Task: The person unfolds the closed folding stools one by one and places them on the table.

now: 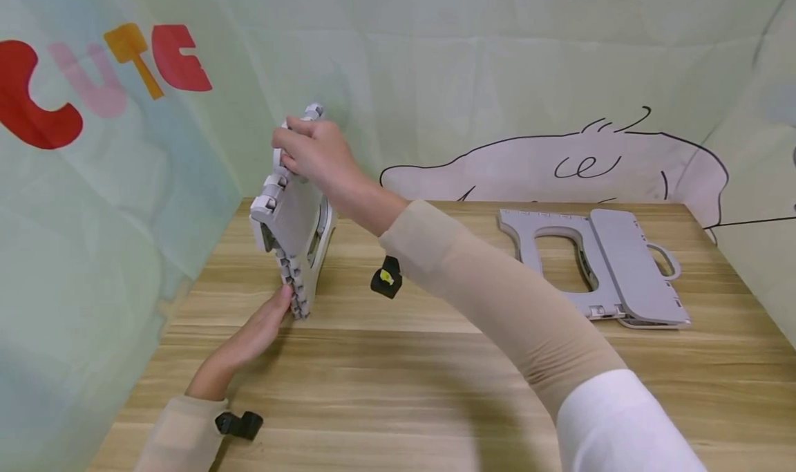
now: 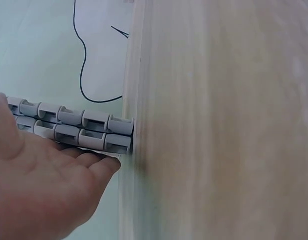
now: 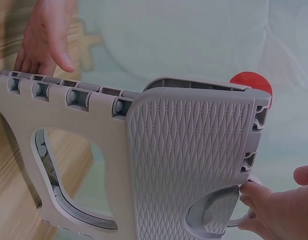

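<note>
The stool (image 1: 301, 216) stood on edge, part folded, at the left of the worktop (image 1: 373, 382), near the cloth (image 1: 435, 99). In the head view it was turned nearly edge-on, so most of its broad side was hard to make out, and the right hand (image 1: 320, 154) covered part of its upper edge. The right wrist view showed the ribbed panel and the cut-out, but the frame cut off the stool's lower end and much of the right hand. The left wrist view showed only the hinges (image 2: 69, 127), with a blurred stretch of worktop beside them.

The right hand was closed at the stool's upper edge, its curled fingers gripping by the handle (image 3: 236, 223). The left hand (image 1: 264, 323) was loosely spread at the lower hinged edge, fingers relaxed and partly hidden beneath the hinges; how firmly it pressed could not be told. Its thumb stood apart from the fingers.

A flat stool (image 1: 637, 265) lay at the right, well apart from both hands, its near left part hidden by the right sleeve (image 1: 491, 299).
</note>
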The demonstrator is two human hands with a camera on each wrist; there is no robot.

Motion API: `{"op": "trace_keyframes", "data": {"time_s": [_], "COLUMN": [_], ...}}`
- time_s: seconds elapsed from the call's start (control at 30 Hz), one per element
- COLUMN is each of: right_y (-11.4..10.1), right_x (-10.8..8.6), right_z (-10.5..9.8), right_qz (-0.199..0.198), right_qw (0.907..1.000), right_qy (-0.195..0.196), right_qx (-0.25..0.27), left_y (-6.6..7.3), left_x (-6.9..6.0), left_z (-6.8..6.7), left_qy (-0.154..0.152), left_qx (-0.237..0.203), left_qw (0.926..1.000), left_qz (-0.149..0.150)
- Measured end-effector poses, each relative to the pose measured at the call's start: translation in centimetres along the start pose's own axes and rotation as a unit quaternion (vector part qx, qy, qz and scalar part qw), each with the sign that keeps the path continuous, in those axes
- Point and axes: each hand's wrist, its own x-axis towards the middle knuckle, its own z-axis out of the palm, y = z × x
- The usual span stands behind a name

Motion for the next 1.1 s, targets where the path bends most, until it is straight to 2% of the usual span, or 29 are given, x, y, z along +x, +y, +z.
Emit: {"op": "trace_keyframes", "data": {"time_s": [0.27, 0.8, 0.93, 1.1], "right_y": [-0.1, 0.3, 0.3, 0.4], "right_x": [0.5, 1.0, 1.1, 1.3], "right_z": [0.8, 1.5, 1.7, 1.9], "right_qz": [0.005, 0.018, 0.017, 0.020], "right_qw": [0.9965, 0.9900, 0.9900, 0.9891], "right_qy": [0.005, 0.002, 0.007, 0.010], "right_qx": [0.083, 0.140, 0.140, 0.145], "left_y": [0.0, -0.2, -0.2, -0.4], "left_x": [0.0, -0.1, 0.0, 0.4], "left_z": [-0.2, -0.1, -0.1, -0.1], "left_qy": [0.007, 0.031, 0.064, 0.124], "left_qx": [0.011, 0.017, 0.012, -0.002], "left_qw": [0.9999, 0.9991, 0.9971, 0.9891], "left_qz": [0.007, 0.025, 0.039, 0.079]}}
